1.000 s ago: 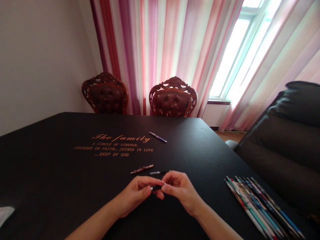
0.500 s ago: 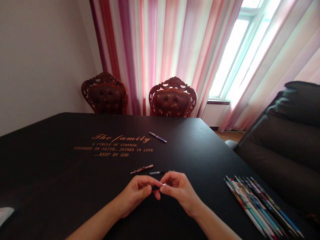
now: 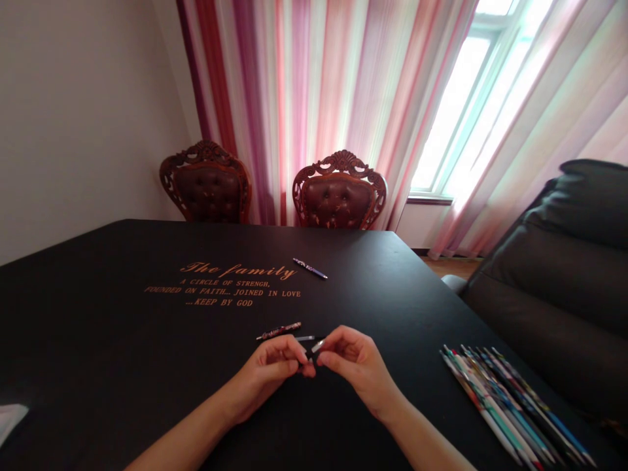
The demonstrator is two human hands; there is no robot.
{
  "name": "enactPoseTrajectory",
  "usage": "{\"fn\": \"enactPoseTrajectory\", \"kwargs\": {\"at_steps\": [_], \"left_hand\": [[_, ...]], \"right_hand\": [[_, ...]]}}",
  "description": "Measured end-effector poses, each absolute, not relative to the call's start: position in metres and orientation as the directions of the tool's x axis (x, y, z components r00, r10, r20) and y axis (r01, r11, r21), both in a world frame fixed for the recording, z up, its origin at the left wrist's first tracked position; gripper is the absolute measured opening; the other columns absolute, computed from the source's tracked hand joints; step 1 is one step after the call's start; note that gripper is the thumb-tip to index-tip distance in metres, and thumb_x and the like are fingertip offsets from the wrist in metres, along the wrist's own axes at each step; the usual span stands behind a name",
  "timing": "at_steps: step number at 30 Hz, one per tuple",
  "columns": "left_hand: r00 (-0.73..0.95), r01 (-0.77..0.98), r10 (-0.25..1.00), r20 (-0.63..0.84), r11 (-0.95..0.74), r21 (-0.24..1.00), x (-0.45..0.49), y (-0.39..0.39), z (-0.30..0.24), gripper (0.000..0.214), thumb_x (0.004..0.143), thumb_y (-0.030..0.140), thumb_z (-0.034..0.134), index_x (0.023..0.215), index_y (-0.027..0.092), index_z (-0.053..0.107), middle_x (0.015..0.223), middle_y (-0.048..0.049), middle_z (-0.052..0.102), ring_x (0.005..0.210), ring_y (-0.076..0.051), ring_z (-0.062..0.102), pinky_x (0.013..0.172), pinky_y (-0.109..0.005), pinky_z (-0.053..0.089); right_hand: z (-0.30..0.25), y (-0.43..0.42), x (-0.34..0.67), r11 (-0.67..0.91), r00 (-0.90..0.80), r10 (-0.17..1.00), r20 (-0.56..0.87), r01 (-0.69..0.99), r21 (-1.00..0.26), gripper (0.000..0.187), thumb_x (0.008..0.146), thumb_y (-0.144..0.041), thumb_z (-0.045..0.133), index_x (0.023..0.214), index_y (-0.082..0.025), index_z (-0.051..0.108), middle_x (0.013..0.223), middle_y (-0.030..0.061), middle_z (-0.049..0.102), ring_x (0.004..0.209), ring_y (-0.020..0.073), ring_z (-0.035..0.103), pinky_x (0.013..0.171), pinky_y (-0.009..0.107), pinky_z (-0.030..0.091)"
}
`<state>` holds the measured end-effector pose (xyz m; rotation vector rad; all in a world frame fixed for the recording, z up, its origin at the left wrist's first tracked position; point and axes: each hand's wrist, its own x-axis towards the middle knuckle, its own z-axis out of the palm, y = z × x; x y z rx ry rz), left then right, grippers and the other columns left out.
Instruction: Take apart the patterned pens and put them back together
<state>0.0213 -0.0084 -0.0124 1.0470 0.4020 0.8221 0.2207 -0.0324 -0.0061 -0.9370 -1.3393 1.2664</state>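
Observation:
Close together above the black table, my two hands pinch small pen parts. My left hand (image 3: 262, 371) is closed on a dark pen piece (image 3: 309, 356), mostly hidden by the fingers. Between thumb and fingertips, my right hand (image 3: 356, 356) grips a small silvery pen piece (image 3: 318, 346) that angles toward the left hand. A small gap seems to part the two pieces. Just beyond my fingers lies a thin pen refill (image 3: 306, 338), partly covered by them. A red-and-black patterned pen (image 3: 279, 331) rests beyond my left hand.
A row of several pens (image 3: 510, 405) lies on the table (image 3: 98, 327) at the right. Farther back is a blue-and-white pen (image 3: 310, 268). Something white (image 3: 10, 418) sits at the left edge. Two carved chairs (image 3: 339, 196) and a dark recliner (image 3: 554, 281) surround the table.
My right hand has risen slightly, and the silvery piece in it now shows more and is tilted. My left hand has shifted a little; the pens on the table have not moved.

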Motion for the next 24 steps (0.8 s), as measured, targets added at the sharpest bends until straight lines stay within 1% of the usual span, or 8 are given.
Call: {"fn": "enactPoseTrajectory", "kwargs": {"at_steps": [2, 5, 6, 10, 14, 18, 21, 24], "left_hand": [[0.618, -0.382, 0.781, 0.09, 0.199, 0.902, 0.021, -0.006, -0.012, 0.006, 0.084, 0.02, 0.068, 0.084, 0.014, 0.067, 0.083, -0.0062, 0.072, 0.083, -0.017, 0.061, 0.081, -0.029, 0.04], [0.612, -0.319, 0.786, 0.086, 0.145, 0.937, 0.019, -0.003, -0.014, 0.007, 0.085, 0.021, 0.067, 0.085, 0.014, 0.064, 0.082, -0.0058, 0.072, 0.079, -0.016, 0.061, 0.079, -0.029, 0.041], [0.621, -0.293, 0.78, 0.082, 0.134, 0.947, 0.019, -0.002, -0.015, 0.008, 0.086, 0.022, 0.066, 0.086, 0.014, 0.064, 0.082, -0.006, 0.072, 0.079, -0.016, 0.061, 0.078, -0.029, 0.041], [0.674, -0.185, 0.736, 0.063, 0.085, 0.979, 0.021, -0.005, -0.017, 0.015, 0.088, 0.028, 0.064, 0.089, 0.015, 0.058, 0.077, -0.0047, 0.07, 0.075, -0.015, 0.06, 0.074, -0.028, 0.041], [0.622, -0.083, 0.773, 0.124, -0.093, 0.992, 0.023, -0.01, -0.016, 0.02, 0.085, 0.03, 0.067, 0.097, 0.018, 0.055, 0.079, 0.0005, 0.063, 0.074, -0.014, 0.056, 0.07, -0.025, 0.04], [0.576, 0.104, 0.794, 0.193, -0.305, 0.947, 0.024, -0.013, -0.015, 0.014, 0.086, 0.03, 0.066, 0.086, 0.017, 0.06, 0.081, -0.0014, 0.065, 0.077, -0.016, 0.059, 0.071, -0.025, 0.042], [0.57, 0.174, 0.789, 0.229, -0.389, 0.905, 0.023, -0.014, -0.016, 0.013, 0.089, 0.029, 0.062, 0.086, 0.017, 0.06, 0.075, -0.0004, 0.066, 0.071, -0.015, 0.062, 0.069, -0.025, 0.044], [0.576, 0.232, 0.762, 0.297, -0.5, 0.835, 0.021, -0.016, -0.02, 0.01, 0.091, 0.027, 0.059, 0.089, 0.018, 0.059, 0.077, -0.0006, 0.064, 0.072, -0.015, 0.062, 0.071, -0.025, 0.044]], "right_hand": [[-0.005, -0.031, 0.225, 0.22, -0.164, 0.961, 0.223, -0.035, -0.975, 0.017, 0.076, -0.026, 0.075, 0.088, -0.017, 0.067, 0.075, 0.0005, 0.065, 0.071, 0.0136, 0.059, 0.069, 0.027, 0.046], [-0.004, -0.031, 0.229, 0.27, -0.21, 0.941, 0.264, -0.001, -0.963, 0.04, 0.078, -0.023, 0.073, 0.115, -0.019, 0.059, 0.08, 0.0002, 0.065, 0.075, 0.0146, 0.06, 0.075, 0.029, 0.047], [-0.004, -0.031, 0.229, 0.275, -0.217, 0.939, 0.266, 0.014, -0.961, 0.042, 0.079, -0.023, 0.072, 0.118, -0.02, 0.058, 0.082, 0.0004, 0.065, 0.076, 0.0148, 0.06, 0.075, 0.029, 0.047], [-0.003, -0.031, 0.23, 0.289, -0.206, 0.947, 0.247, 0.209, -0.934, 0.009, 0.082, -0.023, 0.068, 0.09, -0.018, 0.067, 0.076, 0.0007, 0.064, 0.072, 0.0142, 0.058, 0.069, 0.027, 0.046], [-0.003, -0.033, 0.226, 0.295, -0.28, 0.937, 0.208, 0.321, -0.9, 0.006, 0.08, -0.022, 0.07, 0.079, -0.018, 0.066, 0.072, -0.0004, 0.064, 0.067, 0.0132, 0.056, 0.064, 0.026, 0.043], [-0.007, -0.034, 0.221, 0.209, -0.341, 0.932, 0.124, 0.223, -0.952, 0.011, 0.081, -0.026, 0.071, 0.079, -0.018, 0.064, 0.075, 0.0009, 0.067, 0.068, 0.0141, 0.059, 0.064, 0.026, 0.044], [-0.013, -0.034, 0.216, 0.077, -0.37, 0.927, 0.068, 0.009, -0.997, 0.018, 0.082, -0.031, 0.07, 0.083, -0.018, 0.059, 0.077, 0.0031, 0.069, 0.071, 0.0159, 0.064, 0.062, 0.026, 0.046], [-0.016, -0.035, 0.21, -0.042, -0.396, 0.918, 0.028, -0.167, -0.985, 0.025, 0.079, -0.032, 0.074, 0.082, -0.017, 0.054, 0.075, 0.0034, 0.07, 0.068, 0.0157, 0.065, 0.057, 0.024, 0.044]]}}
